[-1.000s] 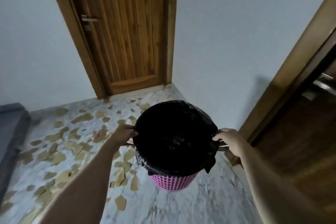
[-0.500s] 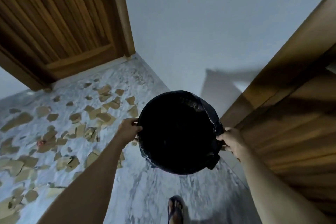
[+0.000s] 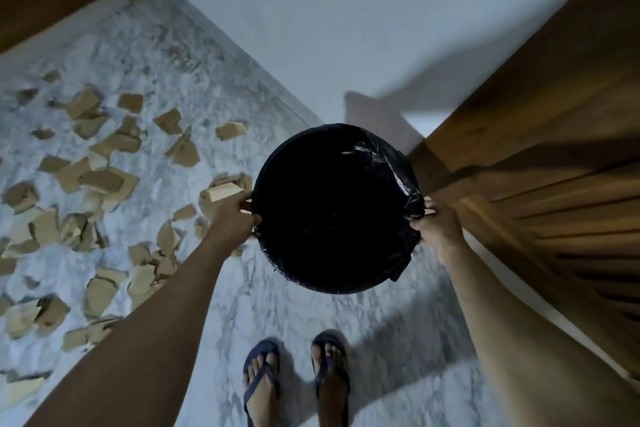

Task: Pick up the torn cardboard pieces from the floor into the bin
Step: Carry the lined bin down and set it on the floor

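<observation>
1. The round bin lined with a glossy black plastic bag (image 3: 337, 211) is held between the two hands above the grey-white marbled floor (image 3: 214, 107). The left hand (image 3: 231, 218) grips the left rim with curled fingers; the right hand (image 3: 437, 227) grips the right rim, pinching bunched liner. If either hold loosens, the bin could tip or drop.
2. The liner is crumpled and loose on the right side. Pulled by the grip, it could slide off the rim and sag inside, and pieces would then fall between bag and bin.
3. The torn brown cardboard pieces (image 3: 100, 180) lie scattered over the floor to the left, none visibly in the bin, whose inside is too dark to judge. Set down on top of them, the bin could stand crooked.
4. The feet in dark blue flip-flops (image 3: 298, 381) stand close behind; stepping onto loose scraps risks a slip.
5. The wooden door (image 3: 540, 163) is just beside the right hand, which could knock against it.
</observation>
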Tool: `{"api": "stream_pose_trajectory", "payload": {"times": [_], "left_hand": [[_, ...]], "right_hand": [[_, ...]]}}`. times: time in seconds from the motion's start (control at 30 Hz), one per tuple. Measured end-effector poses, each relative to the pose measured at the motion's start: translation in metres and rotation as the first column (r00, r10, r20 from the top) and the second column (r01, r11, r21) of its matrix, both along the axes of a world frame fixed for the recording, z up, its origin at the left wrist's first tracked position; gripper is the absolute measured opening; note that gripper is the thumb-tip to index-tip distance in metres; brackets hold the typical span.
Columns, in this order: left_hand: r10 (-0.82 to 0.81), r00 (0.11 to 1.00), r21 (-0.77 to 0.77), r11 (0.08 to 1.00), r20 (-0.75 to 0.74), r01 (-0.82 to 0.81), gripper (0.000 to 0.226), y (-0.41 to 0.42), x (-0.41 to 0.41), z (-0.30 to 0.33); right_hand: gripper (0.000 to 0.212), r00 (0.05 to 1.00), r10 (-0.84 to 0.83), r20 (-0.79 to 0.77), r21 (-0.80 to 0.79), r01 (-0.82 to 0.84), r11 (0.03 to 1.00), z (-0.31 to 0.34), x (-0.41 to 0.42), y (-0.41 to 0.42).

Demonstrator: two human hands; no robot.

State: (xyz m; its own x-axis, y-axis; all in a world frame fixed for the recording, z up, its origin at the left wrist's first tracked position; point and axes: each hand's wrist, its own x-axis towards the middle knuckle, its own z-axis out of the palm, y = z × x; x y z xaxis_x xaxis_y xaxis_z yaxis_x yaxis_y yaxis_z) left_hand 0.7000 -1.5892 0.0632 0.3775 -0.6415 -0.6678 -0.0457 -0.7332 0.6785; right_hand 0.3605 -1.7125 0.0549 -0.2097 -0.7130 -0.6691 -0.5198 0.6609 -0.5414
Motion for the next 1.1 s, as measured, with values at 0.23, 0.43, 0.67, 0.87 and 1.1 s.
{"api": "stream_pose_trajectory", "payload": {"times": [0.23,0.43,0.67,0.87,1.1], "left_hand": [[-0.055,0.997,0.053,0.997,0.062,0.052,0.059,-0.011,-0.009,-0.065],[-0.063,0.996,0.080,0.995,0.069,0.057,0.061,-0.008,-0.015,-0.091],[-0.018,0.999,0.096,0.995,0.036,0.015,0.071,0.002,-0.018,-0.101],[-0.071,0.997,0.136,0.988,0.020,0.068,0.071,0.007,-0.019,-0.098],[-0.263,0.963,0.235,0.941,0.056,0.243,0.064,0.016,-0.011,-0.047]], "right_hand": [[0.040,0.993,0.046,-0.105,0.006,-0.045,0.999,-0.047,-0.007,0.000],[0.037,0.978,0.101,-0.184,0.014,-0.100,0.995,-0.062,-0.008,0.009],[0.038,0.965,0.120,-0.235,0.051,-0.111,0.992,-0.074,-0.009,0.019],[0.038,0.972,0.147,-0.181,0.191,-0.111,0.975,-0.072,-0.004,0.017],[0.061,0.921,0.318,-0.224,0.156,-0.288,0.945,-0.028,0.045,0.029]]}}
